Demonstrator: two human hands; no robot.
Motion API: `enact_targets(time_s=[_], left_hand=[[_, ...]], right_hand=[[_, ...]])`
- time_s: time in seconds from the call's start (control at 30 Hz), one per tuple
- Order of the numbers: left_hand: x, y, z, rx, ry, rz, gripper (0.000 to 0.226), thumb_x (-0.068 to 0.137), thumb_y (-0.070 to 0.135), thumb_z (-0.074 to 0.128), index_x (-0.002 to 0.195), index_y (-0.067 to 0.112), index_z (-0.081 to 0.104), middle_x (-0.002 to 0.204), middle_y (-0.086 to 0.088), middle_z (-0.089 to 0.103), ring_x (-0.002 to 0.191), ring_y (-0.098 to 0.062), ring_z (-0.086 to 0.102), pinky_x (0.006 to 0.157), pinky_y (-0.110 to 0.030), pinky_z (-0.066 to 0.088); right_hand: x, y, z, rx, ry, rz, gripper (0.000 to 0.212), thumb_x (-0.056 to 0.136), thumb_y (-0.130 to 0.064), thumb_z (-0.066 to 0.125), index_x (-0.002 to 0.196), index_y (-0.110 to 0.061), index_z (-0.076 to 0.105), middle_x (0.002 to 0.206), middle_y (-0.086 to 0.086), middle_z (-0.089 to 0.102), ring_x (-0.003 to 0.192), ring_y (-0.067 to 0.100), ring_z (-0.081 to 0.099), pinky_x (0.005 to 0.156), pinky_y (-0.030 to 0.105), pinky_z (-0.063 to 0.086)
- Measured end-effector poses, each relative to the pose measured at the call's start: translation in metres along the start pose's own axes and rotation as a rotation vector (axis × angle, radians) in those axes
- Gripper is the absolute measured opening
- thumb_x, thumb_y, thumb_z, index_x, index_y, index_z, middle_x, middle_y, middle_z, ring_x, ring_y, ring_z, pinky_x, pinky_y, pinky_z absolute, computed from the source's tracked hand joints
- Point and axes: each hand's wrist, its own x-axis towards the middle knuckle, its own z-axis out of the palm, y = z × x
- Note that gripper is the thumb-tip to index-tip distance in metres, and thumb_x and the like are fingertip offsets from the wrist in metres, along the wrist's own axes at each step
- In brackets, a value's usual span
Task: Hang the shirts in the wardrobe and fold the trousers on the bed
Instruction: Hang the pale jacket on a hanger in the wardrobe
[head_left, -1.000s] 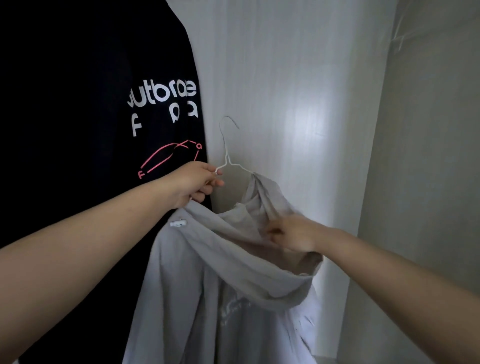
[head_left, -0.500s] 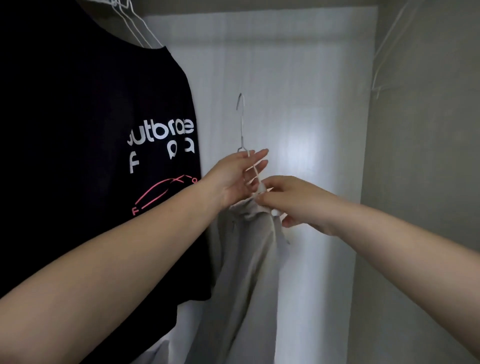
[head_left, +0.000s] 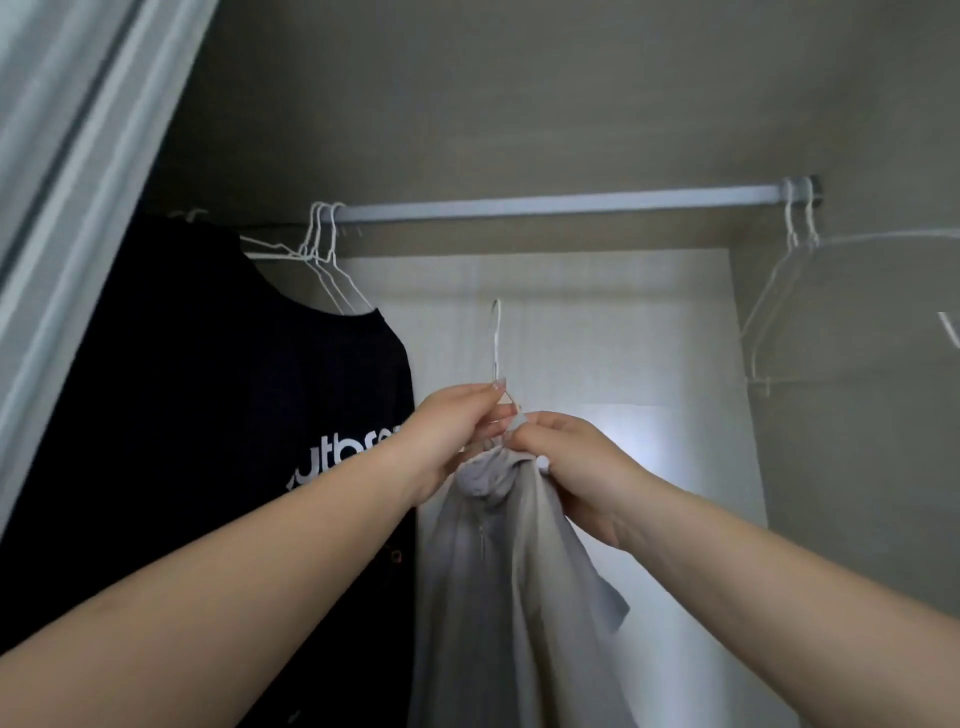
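A light grey shirt (head_left: 498, 571) hangs bunched on a white wire hanger (head_left: 496, 343), whose hook points up below the wardrobe rail (head_left: 561, 203) without touching it. My left hand (head_left: 452, 441) pinches the hanger at its neck. My right hand (head_left: 571, 467) grips the hanger's shoulder and the grey cloth just right of the neck. A black printed T-shirt (head_left: 234, 415) hangs on the rail at the left.
Several empty white hangers (head_left: 324, 249) sit on the rail above the black shirt, and two more empty hangers (head_left: 797, 249) hang at its right end. The wardrobe's white door edge (head_left: 62, 208) stands at the left, and its side wall (head_left: 857, 467) at the right.
Both hands have lifted the hanger with the grey shirt toward the rail. The view has tilted up, and the rail and empty hangers have come into sight.
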Motion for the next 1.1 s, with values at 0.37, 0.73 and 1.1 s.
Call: enact_targets(time_s=[0.37,0.73,1.1], left_hand=[[-0.018,0.088,-0.075,0.22,0.077,0.196,0.02,0.092,0.039,0.057,0.099,0.026,0.07,0.102,0.009,0.074,0.096,-0.005,0.067,0.08,-0.029,0.045],[-0.012,0.106,-0.099,0.1,0.329,0.331,0.023,0.095,0.007,0.051,0.111,0.007,0.067,0.107,-0.017,0.07,0.104,-0.028,0.066,0.1,-0.04,0.047],[-0.013,0.101,-0.114,0.187,0.537,0.385,0.041,0.089,-0.012,0.037,0.065,0.018,0.054,0.074,-0.011,0.059,0.068,-0.018,0.056,0.062,-0.022,0.04]], right_hand=[[0.117,-0.068,0.063,-0.005,0.061,-0.234,0.01,0.085,-0.011,0.06,0.091,-0.004,0.063,0.079,0.02,0.062,0.071,0.027,0.059,0.072,0.035,0.047],[0.225,-0.094,0.128,-0.102,0.171,-0.28,0.019,0.077,-0.015,0.056,0.058,-0.012,0.056,0.065,0.011,0.061,0.07,0.024,0.06,0.068,0.034,0.046],[0.254,-0.068,0.168,-0.136,0.181,-0.206,0.031,0.082,-0.025,0.06,0.054,-0.012,0.056,0.041,-0.007,0.055,0.05,0.01,0.053,0.04,0.017,0.035]])
